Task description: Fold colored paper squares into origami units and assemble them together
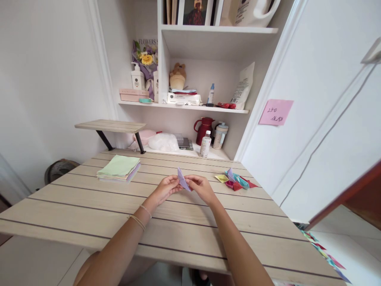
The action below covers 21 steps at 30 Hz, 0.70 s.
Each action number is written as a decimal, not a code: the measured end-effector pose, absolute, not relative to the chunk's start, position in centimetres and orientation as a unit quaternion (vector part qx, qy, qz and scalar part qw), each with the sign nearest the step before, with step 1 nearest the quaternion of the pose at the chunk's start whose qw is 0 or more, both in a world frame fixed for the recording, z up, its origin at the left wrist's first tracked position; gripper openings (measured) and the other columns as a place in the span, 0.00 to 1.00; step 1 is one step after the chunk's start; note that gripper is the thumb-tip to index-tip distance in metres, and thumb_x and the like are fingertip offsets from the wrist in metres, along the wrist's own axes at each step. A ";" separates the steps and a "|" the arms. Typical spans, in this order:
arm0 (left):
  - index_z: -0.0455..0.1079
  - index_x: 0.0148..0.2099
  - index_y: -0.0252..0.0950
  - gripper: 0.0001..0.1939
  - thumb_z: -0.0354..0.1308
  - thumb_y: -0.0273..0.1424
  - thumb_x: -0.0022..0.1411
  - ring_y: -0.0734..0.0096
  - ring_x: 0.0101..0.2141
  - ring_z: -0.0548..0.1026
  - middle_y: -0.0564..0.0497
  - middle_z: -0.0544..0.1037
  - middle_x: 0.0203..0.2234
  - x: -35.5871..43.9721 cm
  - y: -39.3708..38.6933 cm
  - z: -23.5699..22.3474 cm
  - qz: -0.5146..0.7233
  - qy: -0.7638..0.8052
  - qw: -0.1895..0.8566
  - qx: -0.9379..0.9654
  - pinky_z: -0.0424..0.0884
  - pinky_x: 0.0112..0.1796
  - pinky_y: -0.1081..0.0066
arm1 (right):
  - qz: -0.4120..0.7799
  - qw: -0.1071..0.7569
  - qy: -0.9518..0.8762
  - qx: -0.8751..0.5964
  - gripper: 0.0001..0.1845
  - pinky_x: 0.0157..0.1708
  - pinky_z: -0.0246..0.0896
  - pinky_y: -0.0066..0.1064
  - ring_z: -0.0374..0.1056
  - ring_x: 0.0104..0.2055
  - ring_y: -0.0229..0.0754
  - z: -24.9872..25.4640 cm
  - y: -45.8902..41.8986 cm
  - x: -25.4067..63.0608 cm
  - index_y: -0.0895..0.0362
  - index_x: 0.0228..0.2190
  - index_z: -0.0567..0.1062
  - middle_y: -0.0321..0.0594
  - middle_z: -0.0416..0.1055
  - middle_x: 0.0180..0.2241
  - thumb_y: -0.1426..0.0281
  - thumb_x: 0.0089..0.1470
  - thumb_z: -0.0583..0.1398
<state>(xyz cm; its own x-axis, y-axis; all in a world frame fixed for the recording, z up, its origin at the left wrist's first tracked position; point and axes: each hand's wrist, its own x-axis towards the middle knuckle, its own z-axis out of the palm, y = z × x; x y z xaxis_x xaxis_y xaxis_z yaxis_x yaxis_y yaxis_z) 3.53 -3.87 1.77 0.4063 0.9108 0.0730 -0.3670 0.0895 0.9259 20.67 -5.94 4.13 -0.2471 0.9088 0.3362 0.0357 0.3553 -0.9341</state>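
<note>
A small folded piece of purple paper (183,180) is held up above the middle of the table, its pointed tip upward. My left hand (167,188) pinches it from the left between thumb and fingers. From the other side, my right hand (202,188) grips its lower right edge, thumb and fingers closed. To the right lies a pile of folded paper pieces (235,179) in yellow, blue, red and purple. A stack of square paper sheets (119,167), pale green on top, rests on the left.
The slatted wooden table (190,226) carries a small raised shelf (111,125) at its back left. Behind it stand a plastic bottle (205,144), a red jug (204,130) and a plastic bag (163,143). Colourful folded paper (324,252) hangs past the right edge.
</note>
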 end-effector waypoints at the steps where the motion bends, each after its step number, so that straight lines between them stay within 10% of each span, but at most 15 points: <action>1: 0.69 0.36 0.30 0.14 0.62 0.33 0.48 0.75 0.27 0.73 0.48 0.75 0.25 3.5 -3.9 1.7 0.467 0.280 0.682 0.488 0.67 0.35 0.73 | 0.437 0.499 -0.656 -0.360 0.17 0.24 0.59 0.28 0.61 0.22 0.35 4.1 -6.0 20.7 0.59 0.33 0.76 0.38 0.70 0.23 0.60 0.43 0.59; 21: 0.67 0.45 0.31 0.19 0.61 0.30 0.50 0.69 0.32 0.75 0.44 0.76 0.31 3.3 -3.9 1.7 0.419 0.296 0.706 0.489 0.69 0.39 0.66 | 0.181 0.432 -0.767 -0.438 0.09 0.22 0.57 0.22 0.62 0.18 0.33 4.0 -5.9 21.4 0.56 0.31 0.72 0.32 0.68 0.18 0.72 0.45 0.54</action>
<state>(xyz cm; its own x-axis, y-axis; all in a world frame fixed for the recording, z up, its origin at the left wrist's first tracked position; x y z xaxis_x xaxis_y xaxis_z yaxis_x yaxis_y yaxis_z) 3.29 -3.85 1.73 0.4746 0.8802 -0.0071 -0.3017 0.1703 0.9381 21.42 -5.94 3.97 -0.2429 0.8286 0.5043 0.5154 0.5507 -0.6566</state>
